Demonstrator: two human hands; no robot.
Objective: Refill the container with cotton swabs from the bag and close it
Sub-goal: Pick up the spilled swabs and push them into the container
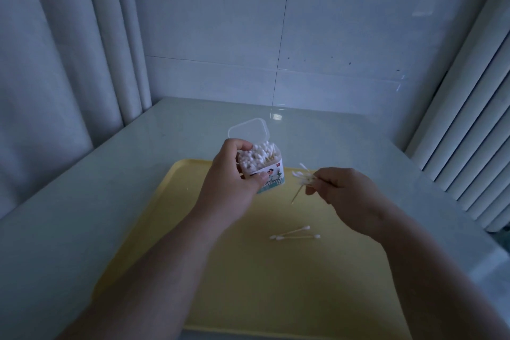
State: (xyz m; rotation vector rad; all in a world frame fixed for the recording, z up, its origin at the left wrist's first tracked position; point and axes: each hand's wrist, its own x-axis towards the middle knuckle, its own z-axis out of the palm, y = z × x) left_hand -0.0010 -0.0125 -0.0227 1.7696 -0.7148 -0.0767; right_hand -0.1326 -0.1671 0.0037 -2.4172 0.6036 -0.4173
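Over a yellow tray (220, 298), the left hand (230, 182) clamps the nearly full container (265, 171), lid (248, 130) open; the right hand (345, 193) pinches a few swabs (302, 176). Two loose swabs (295, 233) lie below; more may slip from this loose pinch.

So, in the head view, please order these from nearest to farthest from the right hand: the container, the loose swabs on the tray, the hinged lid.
From the right hand:
1. Loose swabs, just below it on the tray.
2. Container, to its left, in the left hand.
3. Hinged lid, open, behind the container.
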